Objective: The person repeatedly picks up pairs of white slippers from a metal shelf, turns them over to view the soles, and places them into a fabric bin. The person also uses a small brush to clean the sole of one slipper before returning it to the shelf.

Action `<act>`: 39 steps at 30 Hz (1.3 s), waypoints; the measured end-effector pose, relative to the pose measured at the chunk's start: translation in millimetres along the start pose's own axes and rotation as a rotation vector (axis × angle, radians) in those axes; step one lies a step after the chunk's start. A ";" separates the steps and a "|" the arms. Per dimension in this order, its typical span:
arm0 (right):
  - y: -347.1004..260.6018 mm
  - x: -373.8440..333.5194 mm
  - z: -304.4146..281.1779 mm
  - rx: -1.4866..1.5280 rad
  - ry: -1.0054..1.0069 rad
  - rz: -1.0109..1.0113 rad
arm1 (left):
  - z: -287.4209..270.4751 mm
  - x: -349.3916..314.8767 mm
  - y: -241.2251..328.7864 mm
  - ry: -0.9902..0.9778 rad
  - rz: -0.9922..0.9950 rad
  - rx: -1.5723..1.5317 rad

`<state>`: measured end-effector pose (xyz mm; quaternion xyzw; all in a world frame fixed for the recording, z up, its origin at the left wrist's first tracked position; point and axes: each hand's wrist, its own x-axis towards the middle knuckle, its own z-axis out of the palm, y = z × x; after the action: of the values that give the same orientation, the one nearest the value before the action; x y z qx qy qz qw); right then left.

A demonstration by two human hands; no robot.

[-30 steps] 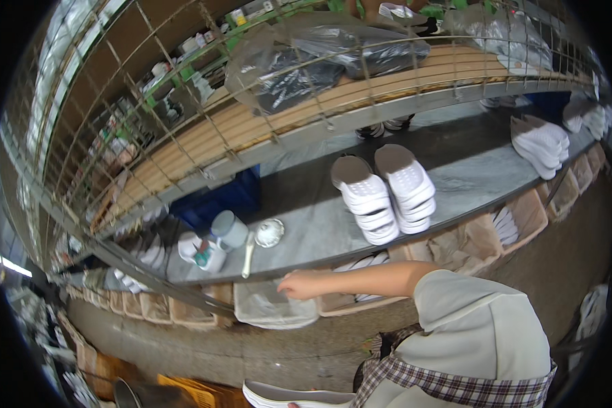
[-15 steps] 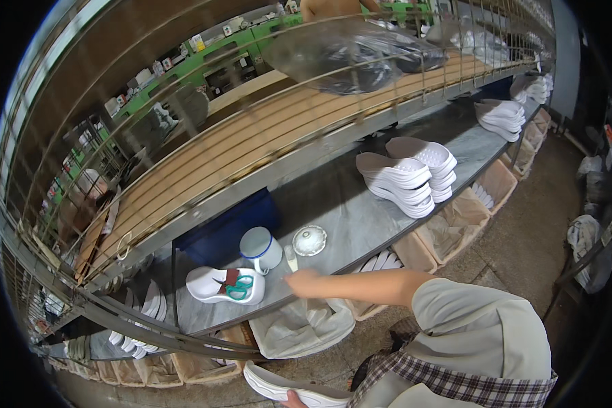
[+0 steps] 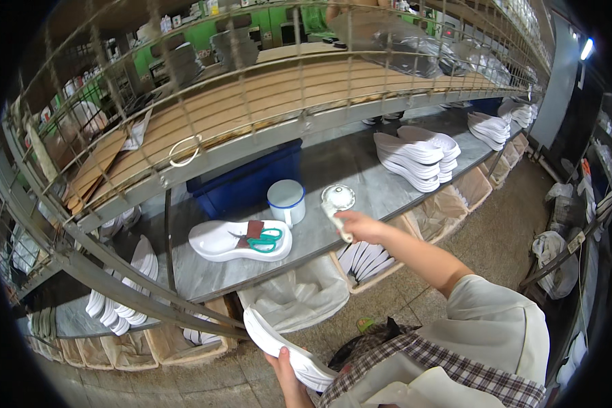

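Note:
My left hand [image 3: 289, 370], low in the picture, has its fingers and thumb round a white shoe sole [image 3: 282, 347], which slants in front of the plaid apron. Over the grey tabletop, my right hand [image 3: 362, 226] grips a pale-handled brush [image 3: 334, 219]. The brush's head end meets the near rim of a small white scalloped dish [image 3: 340, 195]; whether it dips inside is hard to see. To the left stands a white enamel mug [image 3: 286, 201] with a blue rim. Beside that, a single white sole [image 3: 214, 238] carries green-handled scissors [image 3: 265, 239] and a dark red piece [image 3: 254, 230].
Stacks of white soles [image 3: 415, 160] stand farther right on the tabletop. A blue bin [image 3: 245, 177] sits behind the mug, under a wire-mesh shelf [image 3: 251, 88]. Lined crates [image 3: 292, 299] hang along the table's front edge, some with soles inside. Metal bars [image 3: 129, 272] cross at left.
My right hand has lifted the brush from the tabletop beside the mug and moved to the dish. The sole in my left hand has come up and more into view. The whole view has shifted.

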<state>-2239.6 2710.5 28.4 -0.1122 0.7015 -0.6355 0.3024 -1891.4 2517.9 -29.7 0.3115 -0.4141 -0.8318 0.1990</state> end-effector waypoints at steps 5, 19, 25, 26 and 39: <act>-45.8 -31.5 -5.7 0.326 0.019 -0.123 | -12.8 4.8 10.4 0.029 -0.030 0.010; -112.0 96.6 47.4 -1.345 0.122 -0.236 | 16.4 3.8 17.5 0.036 0.018 -0.029; -116.2 92.6 26.1 -1.379 0.138 -0.510 | 25.2 4.1 14.3 -0.002 -0.002 -0.003; -116.6 92.8 22.2 -1.315 0.118 -0.470 | 27.5 3.6 12.9 -0.049 0.011 -0.010; -18.2 -82.3 102.9 -0.693 -0.458 -0.727 | 54.1 1.8 14.5 -0.123 0.054 0.109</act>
<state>-2120.3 2667.2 68.1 -0.5754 0.7021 -0.3903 0.1539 -1928.6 2539.0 6.5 0.2590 -0.4785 -0.8199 0.1782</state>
